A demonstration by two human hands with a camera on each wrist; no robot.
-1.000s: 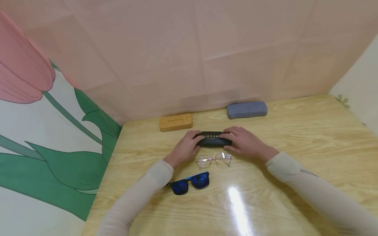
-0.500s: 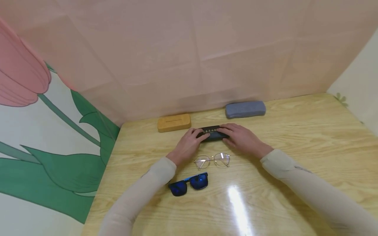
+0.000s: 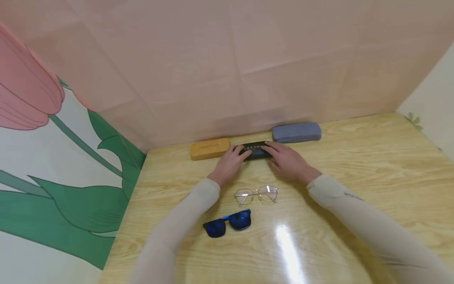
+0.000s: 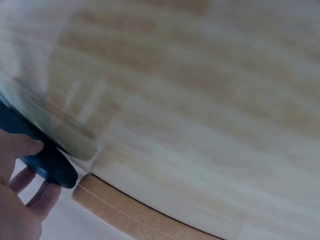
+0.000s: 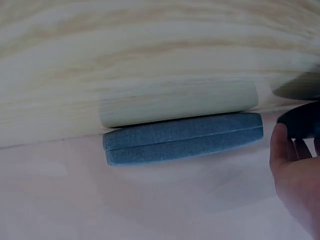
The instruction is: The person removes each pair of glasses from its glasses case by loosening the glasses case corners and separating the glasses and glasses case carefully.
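Wooden table (image 3: 354, 177), glossy, pink backdrop at 12 o'clock, tulip-print wall at 9. Both sleeves reaching toward 12. Left hand (image 3: 230, 162) curled round the left end of the black glasses case (image 3: 256, 151), thumb and fingers wrapping it in the left wrist view (image 4: 47, 162). Right hand (image 3: 285, 159) gripping the right end, fingers over the top. Case flat on the table near the far edge, between the tan glasses case (image 3: 210, 148) at its 9 o'clock, close by, and the blue-grey glasses case (image 3: 296, 131) at its 2 o'clock, just beside. Gold wire-frame glasses (image 3: 256, 193) at 6 o'clock of the black case, apart from both hands. Blue mirrored sunglasses (image 3: 228, 222) further toward 6.

Handling guess: hard shell, light, stiff, smooth enough to slide on the glossy top. Best held by the two short ends or across the long sides. Not fragile itself; contents not visible.
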